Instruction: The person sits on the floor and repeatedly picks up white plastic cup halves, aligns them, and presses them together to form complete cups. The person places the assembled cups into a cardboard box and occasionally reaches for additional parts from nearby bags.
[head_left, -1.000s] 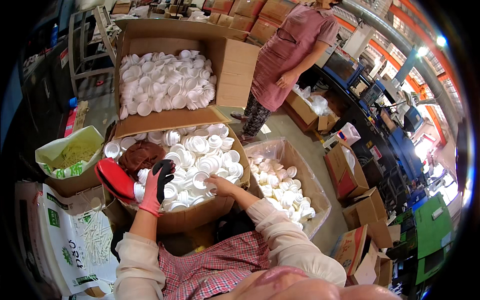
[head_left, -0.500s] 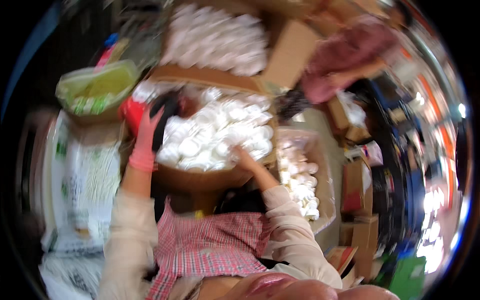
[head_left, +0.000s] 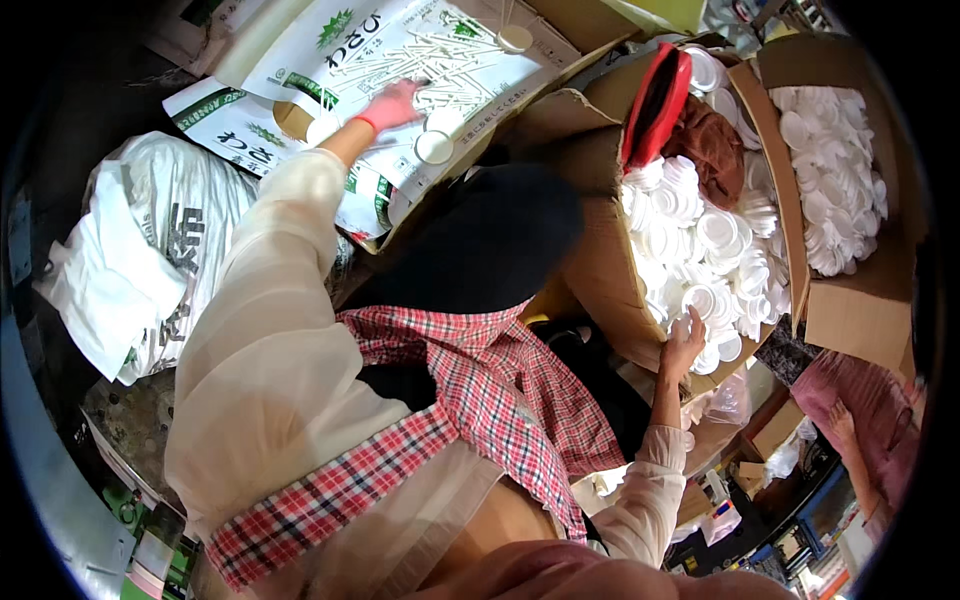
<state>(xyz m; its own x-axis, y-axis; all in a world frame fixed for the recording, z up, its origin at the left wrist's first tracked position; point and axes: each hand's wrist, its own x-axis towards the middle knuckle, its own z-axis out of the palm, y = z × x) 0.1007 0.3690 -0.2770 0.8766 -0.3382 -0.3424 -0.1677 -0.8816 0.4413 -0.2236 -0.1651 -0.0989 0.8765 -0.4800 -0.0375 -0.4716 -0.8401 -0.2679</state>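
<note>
I'm reaching my pink-gloved left hand among thin white sticks, resting my bare right hand by boxed round white caps; I cannot tell either's closure or hold. Taking 1 stick would call for pinching.

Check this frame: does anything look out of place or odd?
Two things stand out: a red-and-black item and a crumpled brown cloth lie among the white plastic pieces in the cardboard box, unlike the pieces in colour and shape. Whether they belong there, I cannot tell.
</note>
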